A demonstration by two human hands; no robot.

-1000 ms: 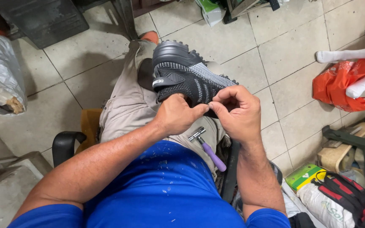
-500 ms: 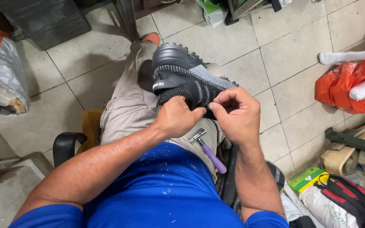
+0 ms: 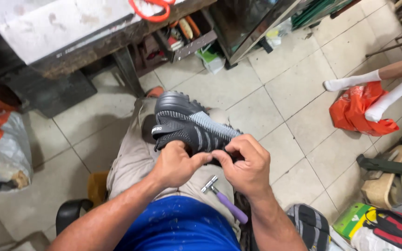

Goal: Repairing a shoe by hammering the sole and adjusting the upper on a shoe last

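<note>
Head view shows us tilted up since a second ago, while our left hand [image 3: 175,163] and right hand [image 3: 247,165] still pinch the black shoe [image 3: 189,128] on our lap, razor [image 3: 224,199] beneath, unused.

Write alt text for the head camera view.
A seated person's left hand and right hand pinch the near edge of a black knit sneaker resting on their lap, beside a purple-handled metal tool, above a pale tiled floor.
</note>
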